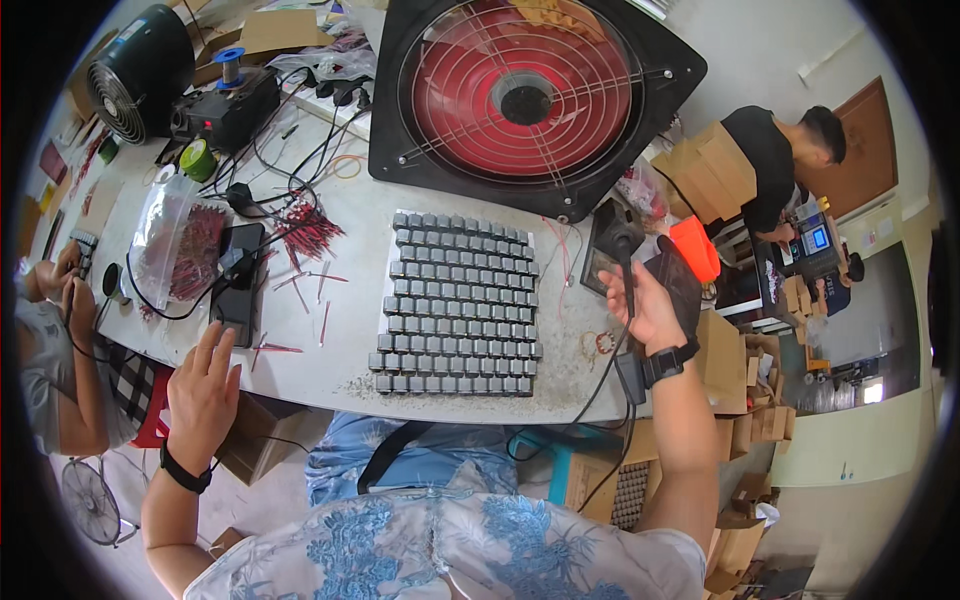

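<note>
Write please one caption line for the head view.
Right hand grips a soldering iron beside a grid of grey blocks; left hand rests flat at the table edge.

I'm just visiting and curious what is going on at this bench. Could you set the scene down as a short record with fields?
Place: white worktable, seen from above
Left hand: flat and open at the table's near edge, beside a black device
Right hand: fingers closed around a black soldering iron with a cable
Between the hands: grid of small grey blocks
Behind: big red fan in a black frame
Left side: bag of red wires
Others: a person at right by cardboard boxes
</note>
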`<state>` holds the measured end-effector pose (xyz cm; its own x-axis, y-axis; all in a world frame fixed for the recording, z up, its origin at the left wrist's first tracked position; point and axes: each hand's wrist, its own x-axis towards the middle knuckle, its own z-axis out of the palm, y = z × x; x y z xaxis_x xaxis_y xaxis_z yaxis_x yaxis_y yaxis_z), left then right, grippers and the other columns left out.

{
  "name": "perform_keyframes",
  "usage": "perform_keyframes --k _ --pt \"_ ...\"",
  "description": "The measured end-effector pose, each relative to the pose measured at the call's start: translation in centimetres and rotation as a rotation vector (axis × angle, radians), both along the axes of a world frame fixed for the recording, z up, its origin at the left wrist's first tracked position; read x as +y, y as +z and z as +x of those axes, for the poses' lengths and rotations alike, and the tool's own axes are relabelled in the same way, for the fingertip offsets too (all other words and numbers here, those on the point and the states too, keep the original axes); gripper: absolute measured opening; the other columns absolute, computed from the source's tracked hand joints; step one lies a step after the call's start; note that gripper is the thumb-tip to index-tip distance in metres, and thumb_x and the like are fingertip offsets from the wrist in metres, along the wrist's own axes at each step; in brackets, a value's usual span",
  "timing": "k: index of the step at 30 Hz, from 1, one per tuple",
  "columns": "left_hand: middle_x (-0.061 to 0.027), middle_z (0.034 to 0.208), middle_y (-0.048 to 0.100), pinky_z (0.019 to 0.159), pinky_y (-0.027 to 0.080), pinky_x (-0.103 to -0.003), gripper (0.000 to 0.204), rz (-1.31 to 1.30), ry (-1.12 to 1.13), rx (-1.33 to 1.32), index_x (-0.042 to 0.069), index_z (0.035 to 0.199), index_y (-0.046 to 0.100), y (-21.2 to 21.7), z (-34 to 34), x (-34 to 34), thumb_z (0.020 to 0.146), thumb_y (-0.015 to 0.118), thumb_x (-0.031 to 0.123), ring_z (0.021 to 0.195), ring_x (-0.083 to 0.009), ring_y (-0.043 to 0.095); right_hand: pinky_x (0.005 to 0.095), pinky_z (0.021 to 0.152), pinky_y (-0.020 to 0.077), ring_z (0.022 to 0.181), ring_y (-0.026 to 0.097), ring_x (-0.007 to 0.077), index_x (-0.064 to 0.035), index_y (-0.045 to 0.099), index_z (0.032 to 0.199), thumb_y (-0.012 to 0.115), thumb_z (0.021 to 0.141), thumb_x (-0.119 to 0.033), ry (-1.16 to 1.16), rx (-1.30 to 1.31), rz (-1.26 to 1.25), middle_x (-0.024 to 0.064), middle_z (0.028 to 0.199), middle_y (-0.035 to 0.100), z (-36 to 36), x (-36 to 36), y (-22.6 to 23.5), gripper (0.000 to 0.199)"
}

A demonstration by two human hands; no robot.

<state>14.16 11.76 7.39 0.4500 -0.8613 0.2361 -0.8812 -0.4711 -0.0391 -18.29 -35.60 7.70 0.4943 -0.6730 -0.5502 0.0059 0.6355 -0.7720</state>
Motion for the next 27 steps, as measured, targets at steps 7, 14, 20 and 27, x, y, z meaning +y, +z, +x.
perform_keyframes --k 7,14,20,27 --pt "-0.0129 0.124 0.052 0.072 0.051 -0.035 0.051 -0.022 -0.029 0.040 0.003 0.120 0.051 0.2 -0.1 -0.4 0.071 0.067 0.003 0.094 -0.0272 0.060 0.0344 0.070 0.0528 0.078 0.063 0.0189 -0.0015 0.052 0.119 0.051 0.095 -0.025 0.186 0.019 -0.109 0.0110 0.090 0.064 -3.0 3.2 1.0 0.033" --pt "-0.0151 0.124 0.053 0.075 0.050 -0.038 0.046 -0.043 -0.043 0.097 0.003 0.121 0.051 0.5 -0.8 -1.0 0.077 0.063 0.005 0.095 -0.0326 0.060 0.0308 0.067 0.0531 0.076 0.062 0.0179 -0.0009 0.054 0.116 0.052 0.095 -0.027 0.089 -0.032 -0.100 0.0086 0.086 0.064 -3.3 1.2 1.3 0.034" --pt "-0.0136 0.121 0.055 0.074 0.050 -0.038 0.045 -0.062 -0.047 0.104 0.003 0.119 0.053 1.0 -1.3 -1.2 0.076 0.065 0.005 0.092 -0.0312 0.060 0.0359 0.077 0.0533 0.088 0.064 0.0259 -0.0007 0.046 0.117 0.046 0.095 -0.046 0.034 0.005 -0.161 0.0180 0.101 0.063 -2.2 2.9 2.2 0.051" --pt "-0.0078 0.090 0.061 0.064 0.044 -0.035 0.034 -0.246 -0.225 0.074 0.003 0.101 0.062 4.7 -1.5 -1.5 0.069 0.071 0.005 0.072 -0.0232 0.058 0.0292 0.078 0.0491 0.089 0.060 0.0183 -0.0012 0.047 0.125 0.050 0.095 -0.035 0.155 0.411 -0.483 0.0098 0.100 0.061 -6.9 5.9 4.9 0.045"
